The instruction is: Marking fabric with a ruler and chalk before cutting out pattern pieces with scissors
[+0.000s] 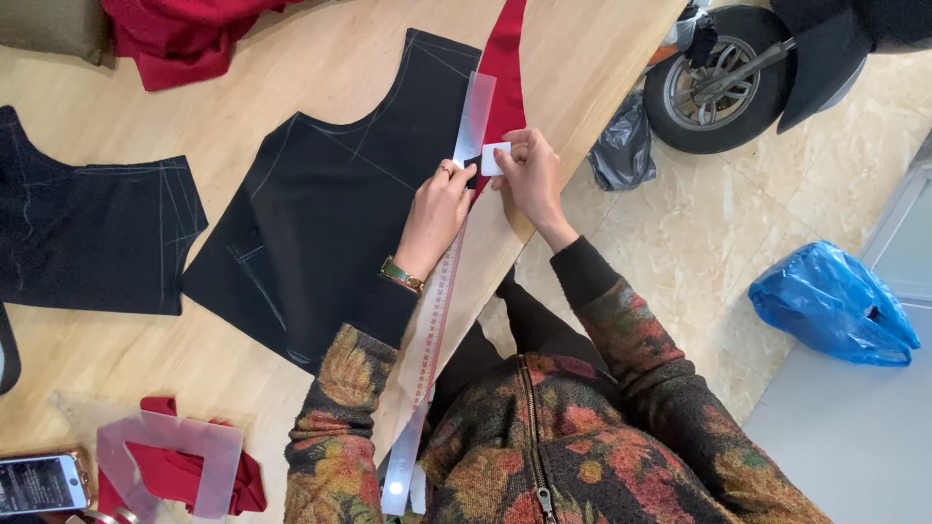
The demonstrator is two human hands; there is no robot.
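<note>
A black cut fabric piece with chalk lines lies flat on the wooden table. Along its right edge runs a long clear ruler, over a strip of red fabric. My left hand presses down on the ruler and the black fabric. My right hand pinches a small white piece of tailor's chalk against the ruler's edge, close to the left hand's fingertips.
A second black fabric piece lies at the left. Red cloth is heaped at the back. A clear curved template over red scraps and a phone sit at the front left. On the floor: a scooter wheel, grey bag, blue bag.
</note>
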